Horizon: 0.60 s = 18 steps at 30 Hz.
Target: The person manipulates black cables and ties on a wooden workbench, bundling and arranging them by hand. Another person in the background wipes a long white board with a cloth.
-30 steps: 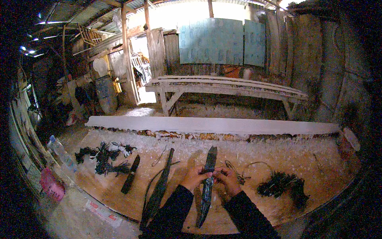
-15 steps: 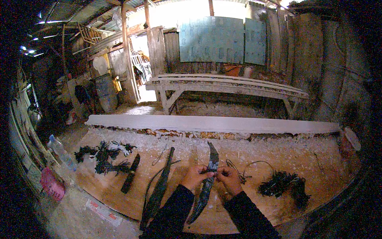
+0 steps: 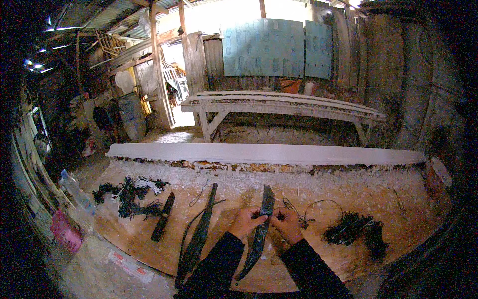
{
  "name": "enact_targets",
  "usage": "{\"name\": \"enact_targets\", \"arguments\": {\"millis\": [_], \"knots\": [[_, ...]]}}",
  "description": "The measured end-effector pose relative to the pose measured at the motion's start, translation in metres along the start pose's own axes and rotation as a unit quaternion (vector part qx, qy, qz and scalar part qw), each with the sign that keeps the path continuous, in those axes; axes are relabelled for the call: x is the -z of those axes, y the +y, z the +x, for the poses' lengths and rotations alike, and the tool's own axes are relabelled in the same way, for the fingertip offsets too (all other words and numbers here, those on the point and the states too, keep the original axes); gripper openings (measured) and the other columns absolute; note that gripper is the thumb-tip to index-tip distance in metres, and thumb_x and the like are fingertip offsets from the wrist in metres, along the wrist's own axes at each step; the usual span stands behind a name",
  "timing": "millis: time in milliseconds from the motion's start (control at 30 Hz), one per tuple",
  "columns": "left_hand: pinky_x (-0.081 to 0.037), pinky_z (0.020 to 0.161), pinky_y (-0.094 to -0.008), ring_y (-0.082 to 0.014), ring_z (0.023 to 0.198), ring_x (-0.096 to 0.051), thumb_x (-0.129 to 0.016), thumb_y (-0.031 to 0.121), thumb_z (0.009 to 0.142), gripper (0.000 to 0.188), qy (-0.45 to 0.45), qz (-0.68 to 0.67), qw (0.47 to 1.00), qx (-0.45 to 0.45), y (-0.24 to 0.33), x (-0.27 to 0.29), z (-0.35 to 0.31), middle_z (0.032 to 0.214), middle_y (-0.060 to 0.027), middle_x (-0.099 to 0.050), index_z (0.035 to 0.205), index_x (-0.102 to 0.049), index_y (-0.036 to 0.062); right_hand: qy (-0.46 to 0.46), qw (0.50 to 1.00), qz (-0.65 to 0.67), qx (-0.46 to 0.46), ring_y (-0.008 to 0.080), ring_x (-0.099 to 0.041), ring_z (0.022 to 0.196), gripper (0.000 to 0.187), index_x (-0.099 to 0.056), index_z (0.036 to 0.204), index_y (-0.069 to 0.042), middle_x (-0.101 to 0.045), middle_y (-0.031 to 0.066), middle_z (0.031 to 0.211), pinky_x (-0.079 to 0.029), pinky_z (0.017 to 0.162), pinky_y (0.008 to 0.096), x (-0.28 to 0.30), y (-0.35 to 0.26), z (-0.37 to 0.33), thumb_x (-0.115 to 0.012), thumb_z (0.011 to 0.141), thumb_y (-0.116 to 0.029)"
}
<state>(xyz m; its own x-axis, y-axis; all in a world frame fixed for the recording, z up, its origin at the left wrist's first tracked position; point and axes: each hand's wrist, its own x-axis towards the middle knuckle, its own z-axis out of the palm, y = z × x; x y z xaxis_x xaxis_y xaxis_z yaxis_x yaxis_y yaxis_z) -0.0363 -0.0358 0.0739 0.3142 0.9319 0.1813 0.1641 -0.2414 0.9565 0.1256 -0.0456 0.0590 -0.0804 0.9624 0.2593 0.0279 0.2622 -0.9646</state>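
Note:
A long dark strip, rubber-like and shiny in places, (image 3: 257,245) runs upright between my two hands above the wooden board, its top end free and its lower end tapering towards me. My left hand (image 3: 246,222) pinches it from the left near its middle. On the other side my right hand (image 3: 286,224) has thumb and fingers pressed together at the same spot; whether they grip the strip itself or something small on it cannot be made out. Left of my left forearm lie a wider dark strip (image 3: 201,234) and a knife (image 3: 163,217) with a light band on it.
Bundles of dark cord lie at the left (image 3: 132,197) and right (image 3: 356,231), with a thin loop of cord (image 3: 323,202) beside the right one. A long white plaster moulding (image 3: 264,154) spans the board's far side. A plastic bottle (image 3: 74,185) and pink bag (image 3: 65,231) stand left.
The strip's upper end has dropped slightly and shifted right, now looking straighter. Both hands stay at nearly the same place, still closed.

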Motion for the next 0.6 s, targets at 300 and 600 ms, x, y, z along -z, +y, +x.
{"name": "enact_targets", "arguments": {"millis": [300,600], "knots": [[-0.043,0.068,-0.0265,-0.0126,0.073,-0.055,-0.059,0.010,0.080,0.013,0.021,0.001,0.999,-0.039,-0.011,-0.007,0.000,0.078,-0.0035,-0.059,0.088,-0.059,0.0010,0.001,0.999,-0.040,0.034,0.0065,-0.049,0.060,0.007,-0.054,0.071,-0.004,-0.053,-0.0010,0.065,-0.039,0.055,0.0202,0.000,-0.005,-0.002,-0.061,0.071,-0.002],[-0.042,0.070,-0.0246,-0.0107,0.077,-0.052,-0.058,0.014,0.082,0.016,0.002,-0.010,0.998,-0.065,-0.006,-0.010,0.002,0.080,-0.0020,-0.057,0.093,-0.057,0.0022,0.040,0.997,0.023,0.055,0.0064,-0.048,0.056,0.005,-0.055,0.072,-0.004,-0.053,-0.0015,0.065,-0.039,0.052,0.0205,-0.002,-0.001,0.000,-0.060,0.073,-0.002]]}}
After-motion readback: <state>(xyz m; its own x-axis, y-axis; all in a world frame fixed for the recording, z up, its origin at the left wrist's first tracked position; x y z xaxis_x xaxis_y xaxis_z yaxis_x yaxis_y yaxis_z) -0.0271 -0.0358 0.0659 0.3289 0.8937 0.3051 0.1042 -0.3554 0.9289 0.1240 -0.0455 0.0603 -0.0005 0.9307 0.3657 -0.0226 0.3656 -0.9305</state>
